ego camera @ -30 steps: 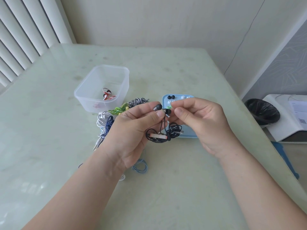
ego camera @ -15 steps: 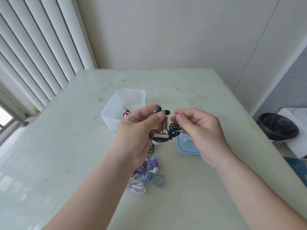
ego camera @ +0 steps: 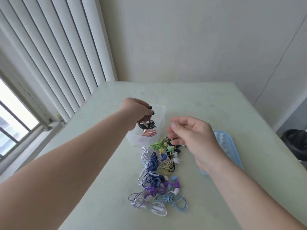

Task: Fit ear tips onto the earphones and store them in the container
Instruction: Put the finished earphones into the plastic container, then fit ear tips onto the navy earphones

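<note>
Pinches, in the left grip, a coiled bundle of black earphones near the buds, fingers curled round the cord, both dark buds poking out past the fingertips. Dangles the coil over the open top of the clear container, which stands mid-bench, nearer the left edge of the bench; cannot tell whether coil and wall touch. Shows red-and-white earphones lying on the container's floor. Holds nothing in the right grip: fingers loosely bent, thumb and forefinger apart, hovering above the far end of a heap of tangled earphones. Spreads that heap, green, yellow, white, blue and purple cords, from just beside the container toward the near edge. Sets a pale blue tray of ear tips by the right edge, partly hidden behind the right wrist.
</note>
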Demonstrator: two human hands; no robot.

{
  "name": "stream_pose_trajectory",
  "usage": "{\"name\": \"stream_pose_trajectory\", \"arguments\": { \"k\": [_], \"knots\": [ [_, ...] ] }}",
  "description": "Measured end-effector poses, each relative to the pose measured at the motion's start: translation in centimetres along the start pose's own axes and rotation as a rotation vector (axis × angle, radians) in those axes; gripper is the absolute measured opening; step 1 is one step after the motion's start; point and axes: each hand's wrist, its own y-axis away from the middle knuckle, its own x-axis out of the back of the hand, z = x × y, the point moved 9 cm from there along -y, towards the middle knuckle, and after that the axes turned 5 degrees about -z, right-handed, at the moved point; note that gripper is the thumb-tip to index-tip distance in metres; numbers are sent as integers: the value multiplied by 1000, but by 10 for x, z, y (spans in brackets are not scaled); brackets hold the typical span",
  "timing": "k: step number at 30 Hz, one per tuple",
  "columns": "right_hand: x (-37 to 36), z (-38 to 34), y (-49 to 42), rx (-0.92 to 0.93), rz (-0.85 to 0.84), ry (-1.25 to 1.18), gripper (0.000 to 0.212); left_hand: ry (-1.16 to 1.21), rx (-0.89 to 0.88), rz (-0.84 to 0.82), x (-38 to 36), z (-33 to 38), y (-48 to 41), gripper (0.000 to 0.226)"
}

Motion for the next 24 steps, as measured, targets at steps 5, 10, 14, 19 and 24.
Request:
{"name": "stream_pose_trajectory", "arguments": {
  "k": [5, 10, 14, 19, 24],
  "knots": [
    [8, 6, 1, -3, 13, 8, 11, -389, 8, -107, -30, -9, -28, 14],
    [22, 8, 11, -4, 22, 46, 13, -726, -118, -61, -29, 9, -27, 19],
    [28, 7, 19, -18, 16, 81, 12, -685, -209, -34, -16, 25, -7, 14],
    [13, 18, 32, -71, -84, 244, 5, -746, -469, -105, -13, 55, 68, 5],
    [4, 33, 51, -106, -170, 456, 13, -1220, -263, -434, -30, -11, 127, 39]
  ]
}}
